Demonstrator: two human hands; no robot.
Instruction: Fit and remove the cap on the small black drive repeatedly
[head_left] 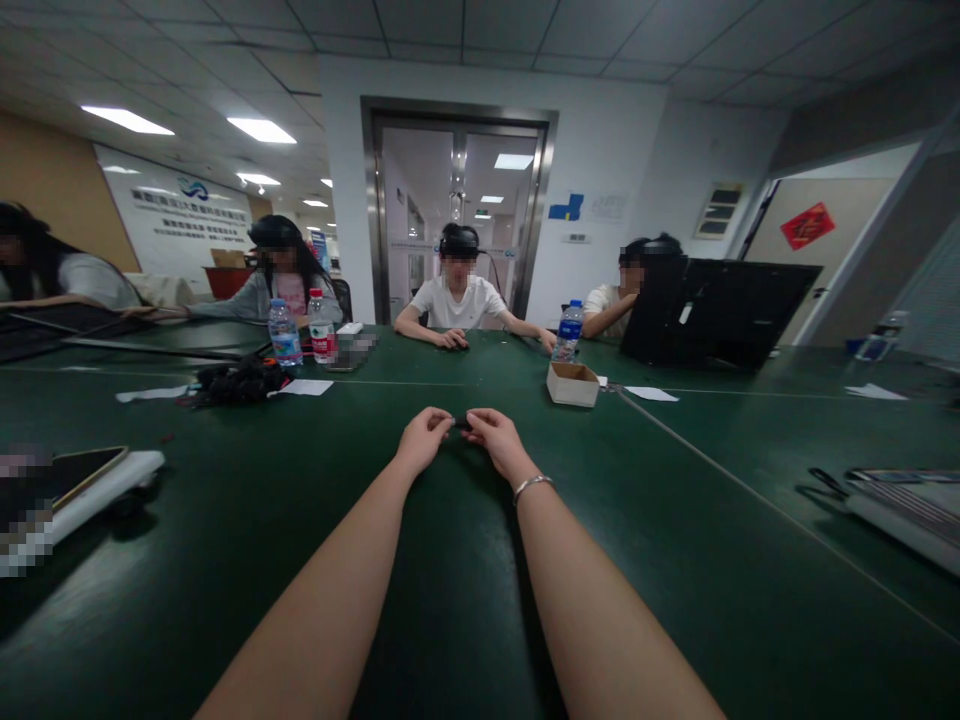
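Observation:
Both of my arms reach forward over the green tabletop [457, 560]. Between the fingertips of my two hands is a small dark object [461, 423], too small to name. My left hand [425, 438] pinches its left end, where a lighter spot shows. At the other end, the thumb and fingers of my right hand [495, 437] close on it. A silver bangle [532, 486] circles my right wrist.
An open cardboard box [572, 386] stands ahead to the right, before a water bottle [570, 330]. Ahead left lie a black cable bundle [238, 380] and two bottles. A black monitor [720, 312] is at back right. Several people sit around the table.

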